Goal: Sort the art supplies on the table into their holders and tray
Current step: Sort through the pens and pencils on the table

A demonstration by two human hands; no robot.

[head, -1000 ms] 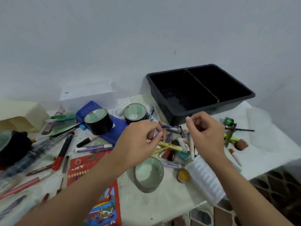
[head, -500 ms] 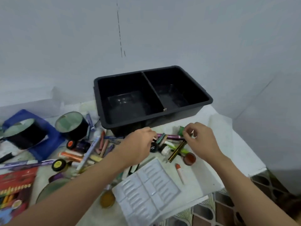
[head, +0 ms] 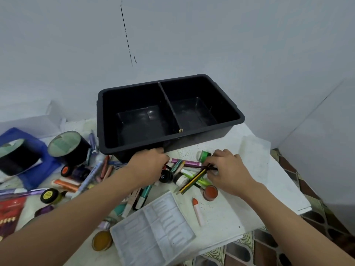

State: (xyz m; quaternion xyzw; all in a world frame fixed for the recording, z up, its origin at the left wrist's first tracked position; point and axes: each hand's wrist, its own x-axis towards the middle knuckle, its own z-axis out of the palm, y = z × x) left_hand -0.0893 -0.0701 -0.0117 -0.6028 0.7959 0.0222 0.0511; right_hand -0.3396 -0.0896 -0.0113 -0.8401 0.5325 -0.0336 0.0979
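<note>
While the loose supplies lie heaped on the white table (head: 249,189) just in front of the black two-compartment plastic tub (head: 241,118), all outside it, both hands are down in the heap. Left hand (head: 150,166): fingers curled into the pile beside the small black paint pot (head: 166,176). The back of the hand hides what it grasps, so cannot tell. Right hand (head: 228,169): fingertips pinch the upper end of the yellow-and-black striped pencil (head: 194,179), which lies slantwise over the purple marker (head: 187,163) and a lime-green pen (head: 200,181).

Risks, as judged. The pencil is crossed with its neighbours; pulled out at a slant it could drag or flick them. The small green round pot (head: 204,155) touches the right fingers and looks free to roll. The orange-red round paint pot (head: 210,191) lies just beside the right wrist; a forearm sweep could knock it. The clear moulded plastic insert (head: 153,227) seems to overhang the front edge; a nudge could tip it off.

Around: white stick with an orange tip (head: 197,212) lying alone; amber round pot (head: 101,240) just beside the insert's left corner; wide black tape roll (head: 69,148) and blue plastic tray (head: 43,167) off left, crayons and markers strewn between. In the way: only the tub's near wall, to be lifted over.
</note>
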